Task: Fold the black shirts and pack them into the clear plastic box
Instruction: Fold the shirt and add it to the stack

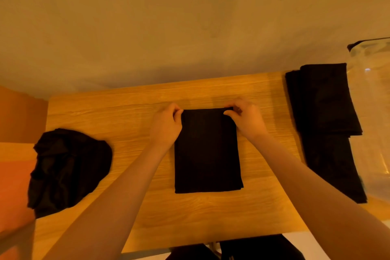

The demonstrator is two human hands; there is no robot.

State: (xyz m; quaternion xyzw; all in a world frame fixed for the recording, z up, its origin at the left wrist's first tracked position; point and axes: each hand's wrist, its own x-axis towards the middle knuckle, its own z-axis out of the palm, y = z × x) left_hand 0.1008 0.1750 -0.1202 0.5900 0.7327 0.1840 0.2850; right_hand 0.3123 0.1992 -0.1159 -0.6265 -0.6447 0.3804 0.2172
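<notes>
Hands work at the far edge of a folded black shirt lying flat as a narrow rectangle at the middle of a light wooden table. The left hand pinches the far left corner of that shirt between thumb and curled fingers. The right hand pinches the far right corner the same way, thumb on top of the cloth. Both bare forearms reach forward from the near edge of the table, and each wrist bends slightly inward toward the shirt.

A stack of folded black shirts lies at the right side of the table, just beside a clear plastic box. The box is cut off by the right edge of the view; its walls glare, and whether it holds anything cannot be told. A crumpled pile of black shirts lies at the left side of the table, overhanging the left edge. How many garments the pile or the stack contains cannot be made out.
</notes>
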